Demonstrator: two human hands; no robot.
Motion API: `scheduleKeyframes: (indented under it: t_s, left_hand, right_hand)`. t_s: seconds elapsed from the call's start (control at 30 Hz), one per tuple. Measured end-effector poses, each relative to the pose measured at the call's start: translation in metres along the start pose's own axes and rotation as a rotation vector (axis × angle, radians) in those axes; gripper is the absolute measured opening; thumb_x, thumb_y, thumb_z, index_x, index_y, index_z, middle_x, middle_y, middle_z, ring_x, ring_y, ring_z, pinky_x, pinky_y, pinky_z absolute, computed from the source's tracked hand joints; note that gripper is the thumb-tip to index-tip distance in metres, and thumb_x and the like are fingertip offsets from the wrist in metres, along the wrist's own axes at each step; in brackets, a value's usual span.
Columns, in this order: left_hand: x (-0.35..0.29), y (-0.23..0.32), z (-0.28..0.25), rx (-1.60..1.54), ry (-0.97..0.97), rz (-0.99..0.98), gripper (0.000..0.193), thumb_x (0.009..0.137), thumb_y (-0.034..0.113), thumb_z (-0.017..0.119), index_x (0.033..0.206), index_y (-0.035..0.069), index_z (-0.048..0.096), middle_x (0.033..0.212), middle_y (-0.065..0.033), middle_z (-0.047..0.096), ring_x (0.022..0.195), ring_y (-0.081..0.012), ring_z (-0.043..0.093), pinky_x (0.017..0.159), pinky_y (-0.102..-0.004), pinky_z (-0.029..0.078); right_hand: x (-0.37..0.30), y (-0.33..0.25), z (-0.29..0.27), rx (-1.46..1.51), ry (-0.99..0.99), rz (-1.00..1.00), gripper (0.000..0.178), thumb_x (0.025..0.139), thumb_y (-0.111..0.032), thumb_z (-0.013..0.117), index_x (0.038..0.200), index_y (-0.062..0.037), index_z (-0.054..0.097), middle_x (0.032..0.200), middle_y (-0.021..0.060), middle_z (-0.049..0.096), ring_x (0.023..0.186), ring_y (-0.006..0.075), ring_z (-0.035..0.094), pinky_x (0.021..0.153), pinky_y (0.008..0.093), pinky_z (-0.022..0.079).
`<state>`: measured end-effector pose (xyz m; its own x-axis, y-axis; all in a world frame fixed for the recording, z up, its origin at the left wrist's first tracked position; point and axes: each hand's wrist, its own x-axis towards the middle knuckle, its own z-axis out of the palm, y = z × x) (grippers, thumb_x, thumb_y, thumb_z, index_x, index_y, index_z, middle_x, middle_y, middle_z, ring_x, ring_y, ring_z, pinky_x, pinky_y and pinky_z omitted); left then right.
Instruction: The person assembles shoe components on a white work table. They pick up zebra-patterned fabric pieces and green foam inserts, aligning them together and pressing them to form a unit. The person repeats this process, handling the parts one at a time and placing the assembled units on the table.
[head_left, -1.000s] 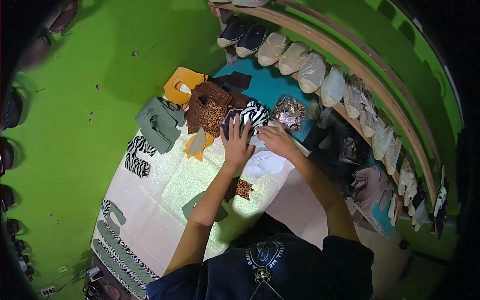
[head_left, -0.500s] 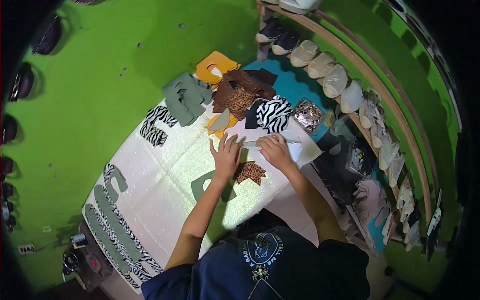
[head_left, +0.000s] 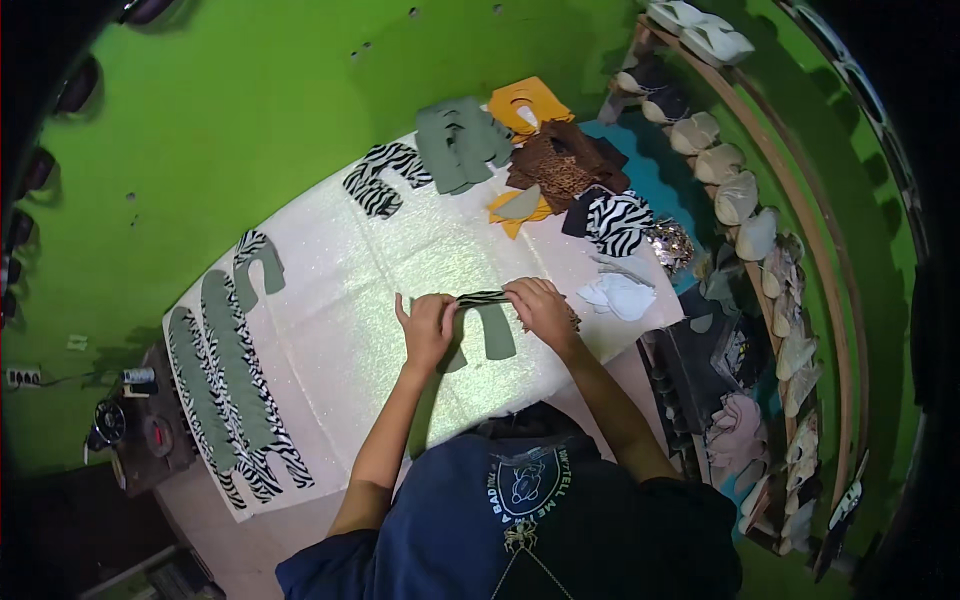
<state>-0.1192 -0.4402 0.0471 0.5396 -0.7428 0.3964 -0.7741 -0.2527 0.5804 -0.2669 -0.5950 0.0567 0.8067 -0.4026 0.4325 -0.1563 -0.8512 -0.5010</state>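
Observation:
Between my hands a narrow zebra-striped fabric strip (head_left: 482, 298) is stretched. My left hand (head_left: 428, 328) pinches its left end, with one finger sticking out. My right hand (head_left: 542, 310) grips the other end, fingers closed. Just below the strip lies a grey-green U-shaped fabric piece (head_left: 498, 334), its upper part covered by the strip and the left hand. A brown leopard-print piece (head_left: 573, 318) shows at the edge of my right hand, which hides most of it. Right of that hand rest white cut pieces (head_left: 618, 296).
Rows of green and zebra pieces (head_left: 222, 372) line the white table's (head_left: 330, 400) left side. Stacks of green (head_left: 455, 150), yellow (head_left: 530, 100) and brown leopard (head_left: 565, 165) pieces sit at the back, beside a zebra bundle (head_left: 618, 222). Shoe forms (head_left: 735, 197) fill the rack at right.
My hands have come back from the white pieces at the right to above the green U-shaped piece, now holding the zebra strip. The view has shifted, showing the table further right.

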Motion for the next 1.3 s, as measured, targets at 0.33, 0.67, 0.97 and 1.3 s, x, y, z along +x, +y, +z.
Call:
scheduleKeyframes:
  t_s: [0.33, 0.67, 0.97, 1.3]
  left_hand:
    - [-0.001, -0.03, -0.006, -0.014, -0.095, -0.187, 0.018, 0.083, 0.025, 0.056, 0.088, 0.01, 0.064, 0.087, -0.0046, 0.062, 0.089, -0.0218, 0.056, 0.098, -0.0546, 0.017]
    - [0.011, -0.039, 0.003, -0.009, -0.154, -0.231, 0.019, 0.083, 0.024, 0.055, 0.088, 0.009, 0.065, 0.084, -0.0078, 0.064, 0.086, -0.0247, 0.057, 0.097, -0.0579, 0.016]
    - [0.013, -0.042, 0.007, 0.025, -0.189, -0.245, 0.024, 0.084, 0.03, 0.054, 0.088, 0.009, 0.065, 0.084, -0.0077, 0.064, 0.086, -0.0253, 0.057, 0.096, -0.058, 0.017]
    - [0.015, -0.041, 0.006, 0.04, -0.193, -0.247, 0.021, 0.083, 0.027, 0.055, 0.087, 0.009, 0.065, 0.083, -0.0077, 0.064, 0.084, -0.0251, 0.058, 0.096, -0.0587, 0.016]
  right_hand:
    - [0.014, 0.001, 0.037, 0.039, -0.091, 0.052, 0.015, 0.082, -0.014, 0.054, 0.094, -0.0074, 0.057, 0.088, 0.0075, 0.06, 0.083, 0.0258, 0.057, 0.073, 0.0358, 0.042]
    - [0.025, 0.011, 0.05, 0.029, -0.138, 0.113, 0.014, 0.081, -0.013, 0.053, 0.094, -0.008, 0.057, 0.085, 0.0095, 0.058, 0.082, 0.0282, 0.056, 0.072, 0.0375, 0.043]
    - [0.029, 0.015, 0.053, 0.022, -0.159, 0.117, 0.014, 0.081, -0.013, 0.053, 0.092, -0.006, 0.058, 0.087, 0.0109, 0.059, 0.083, 0.0288, 0.056, 0.073, 0.0382, 0.044]
    - [0.03, 0.016, 0.056, -0.016, -0.215, 0.134, 0.016, 0.083, -0.017, 0.052, 0.094, -0.0077, 0.058, 0.087, 0.0095, 0.059, 0.085, 0.0281, 0.056, 0.074, 0.0388, 0.043]
